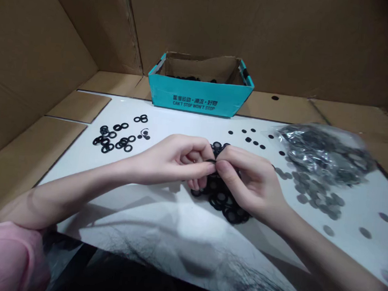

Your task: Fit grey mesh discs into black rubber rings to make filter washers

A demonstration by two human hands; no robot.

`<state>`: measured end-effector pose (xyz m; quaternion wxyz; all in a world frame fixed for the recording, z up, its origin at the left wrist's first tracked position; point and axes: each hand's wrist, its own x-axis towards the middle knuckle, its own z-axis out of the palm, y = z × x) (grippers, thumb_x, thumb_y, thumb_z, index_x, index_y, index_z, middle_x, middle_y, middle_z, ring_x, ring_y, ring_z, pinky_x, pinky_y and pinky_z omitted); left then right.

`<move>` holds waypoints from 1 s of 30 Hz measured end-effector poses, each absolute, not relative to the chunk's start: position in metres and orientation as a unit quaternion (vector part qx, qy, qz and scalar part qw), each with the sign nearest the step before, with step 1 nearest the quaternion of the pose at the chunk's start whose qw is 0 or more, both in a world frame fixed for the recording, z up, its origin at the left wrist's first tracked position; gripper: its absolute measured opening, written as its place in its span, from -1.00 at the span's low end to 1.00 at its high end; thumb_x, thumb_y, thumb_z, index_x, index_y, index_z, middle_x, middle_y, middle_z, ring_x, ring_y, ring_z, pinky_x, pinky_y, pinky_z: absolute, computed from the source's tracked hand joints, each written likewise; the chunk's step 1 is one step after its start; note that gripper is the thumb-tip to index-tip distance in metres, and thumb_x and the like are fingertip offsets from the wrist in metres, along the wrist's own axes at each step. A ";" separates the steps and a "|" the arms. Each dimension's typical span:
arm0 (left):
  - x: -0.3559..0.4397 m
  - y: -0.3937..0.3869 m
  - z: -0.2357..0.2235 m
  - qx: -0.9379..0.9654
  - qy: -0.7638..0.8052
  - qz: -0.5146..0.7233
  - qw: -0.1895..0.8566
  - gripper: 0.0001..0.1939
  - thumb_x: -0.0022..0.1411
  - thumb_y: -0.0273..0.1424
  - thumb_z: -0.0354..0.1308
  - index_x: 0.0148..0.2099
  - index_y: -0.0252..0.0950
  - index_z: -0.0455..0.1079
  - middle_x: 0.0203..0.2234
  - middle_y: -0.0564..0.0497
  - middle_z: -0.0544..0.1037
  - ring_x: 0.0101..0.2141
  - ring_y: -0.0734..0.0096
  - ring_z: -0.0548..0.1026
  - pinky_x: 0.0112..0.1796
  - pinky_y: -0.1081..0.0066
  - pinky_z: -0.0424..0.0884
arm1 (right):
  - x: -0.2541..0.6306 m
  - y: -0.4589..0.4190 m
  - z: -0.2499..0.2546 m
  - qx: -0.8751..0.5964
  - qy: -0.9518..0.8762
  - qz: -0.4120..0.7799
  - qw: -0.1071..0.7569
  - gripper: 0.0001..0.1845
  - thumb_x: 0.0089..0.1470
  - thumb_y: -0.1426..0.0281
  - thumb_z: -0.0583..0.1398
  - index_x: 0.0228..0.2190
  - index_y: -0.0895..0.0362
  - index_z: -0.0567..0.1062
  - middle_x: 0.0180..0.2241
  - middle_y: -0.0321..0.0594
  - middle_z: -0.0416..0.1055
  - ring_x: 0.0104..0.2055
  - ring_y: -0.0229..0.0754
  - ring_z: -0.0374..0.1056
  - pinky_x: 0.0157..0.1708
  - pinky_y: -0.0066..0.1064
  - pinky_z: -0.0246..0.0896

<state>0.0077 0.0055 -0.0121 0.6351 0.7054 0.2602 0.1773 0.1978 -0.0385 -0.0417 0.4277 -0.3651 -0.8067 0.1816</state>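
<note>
My left hand (192, 161) and my right hand (245, 175) meet over the middle of the white table. Between their thumbs and fingertips they pinch a small black ring (210, 161), mostly hidden by the fingers. Right below and behind the hands lies a pile of black rings (221, 198), several with grey centres. Farther left, a loose group of open black rings (122, 143) rests on the table. To the right of my right hand are scattered thin grey discs (315, 192).
A turquoise cardboard box (198, 96) with black pieces inside stands at the back. A clear plastic bag (325, 152) full of dark pieces lies at the right. Small black discs (249, 140) are strewn behind my right hand. Cardboard walls (257, 38) enclose the table.
</note>
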 end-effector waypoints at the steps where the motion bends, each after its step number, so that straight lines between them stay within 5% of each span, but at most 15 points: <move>1: 0.008 0.005 -0.012 0.691 0.258 0.176 0.652 -0.87 0.31 -0.42 0.11 -0.29 -0.38 0.30 -0.52 0.05 0.51 -0.50 0.57 0.51 -0.41 0.56 0.47 | 0.196 -0.040 -0.043 -0.368 -0.796 0.172 0.448 -0.73 0.20 0.53 0.08 -0.54 0.11 0.27 -0.60 -0.33 0.22 -0.54 -0.34 0.14 -0.53 -0.45 0.07; 5: 0.006 0.008 -0.007 0.685 0.245 0.121 0.675 -0.85 0.28 -0.45 0.14 -0.35 -0.37 0.26 -0.62 0.11 0.47 -0.61 0.64 0.43 -0.53 0.65 0.37 | 0.187 -0.047 -0.049 -0.390 -0.762 0.137 0.499 -0.74 0.18 0.56 0.10 -0.53 0.11 0.29 -0.60 -0.32 0.23 -0.54 -0.34 0.14 -0.53 -0.43 0.05; 10: 0.002 0.015 -0.003 0.721 0.275 0.091 0.629 -0.87 0.22 -0.50 0.18 -0.37 -0.41 0.32 -0.66 0.14 0.42 -0.64 0.71 0.36 -0.60 0.72 0.24 | 0.190 -0.042 -0.047 -0.351 -0.813 0.129 0.446 -0.76 0.17 0.55 0.11 -0.52 0.11 0.31 -0.59 -0.29 0.29 -0.51 -0.31 0.19 -0.49 -0.41 0.11; 17: 0.007 0.008 -0.010 0.714 0.245 0.223 0.617 -0.87 0.32 -0.42 0.10 -0.27 -0.40 0.31 -0.54 0.06 0.51 -0.52 0.58 0.51 -0.45 0.59 0.50 | 0.197 -0.037 -0.047 -0.366 -0.797 0.146 0.459 -0.78 0.20 0.51 0.09 -0.50 0.09 0.29 -0.58 -0.32 0.25 -0.52 -0.32 0.17 -0.50 -0.44 0.10; 30: 0.012 0.001 -0.012 0.692 0.254 0.238 0.633 -0.89 0.29 -0.49 0.12 -0.32 -0.38 0.29 -0.59 0.08 0.50 -0.57 0.62 0.50 -0.50 0.65 0.47 | 0.194 -0.041 -0.044 -0.368 -0.767 0.186 0.492 -0.73 0.20 0.52 0.11 -0.54 0.10 0.28 -0.61 -0.35 0.20 -0.54 -0.33 0.13 -0.53 -0.44 0.04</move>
